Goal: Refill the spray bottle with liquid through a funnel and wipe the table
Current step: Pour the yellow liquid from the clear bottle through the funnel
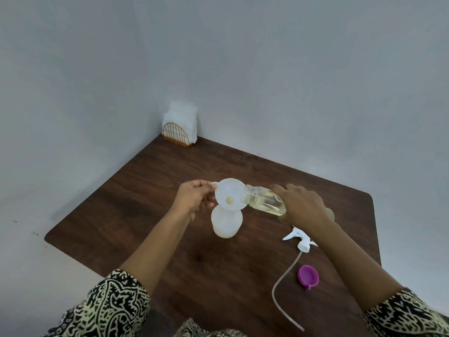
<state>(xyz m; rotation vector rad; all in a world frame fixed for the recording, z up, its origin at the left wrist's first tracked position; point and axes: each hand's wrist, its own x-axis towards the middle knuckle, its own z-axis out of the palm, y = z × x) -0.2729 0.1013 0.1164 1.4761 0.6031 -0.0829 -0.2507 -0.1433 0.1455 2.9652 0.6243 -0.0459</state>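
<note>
A translucent white spray bottle (226, 223) stands uncapped in the middle of the dark wooden table (150, 186). A white funnel (229, 193) sits in its neck. My left hand (195, 197) pinches the funnel's tab at its left rim. My right hand (301, 205) holds a clear jar (262, 199) tipped sideways, its open mouth over the funnel's right rim, with pale yellow liquid inside. A little liquid shows at the funnel's hole.
The white spray trigger head (300, 240) with its long tube (283, 285) lies on the table at the right. A purple lid (308, 276) lies near it. A wire holder with white napkins (180, 126) stands in the far corner by the wall.
</note>
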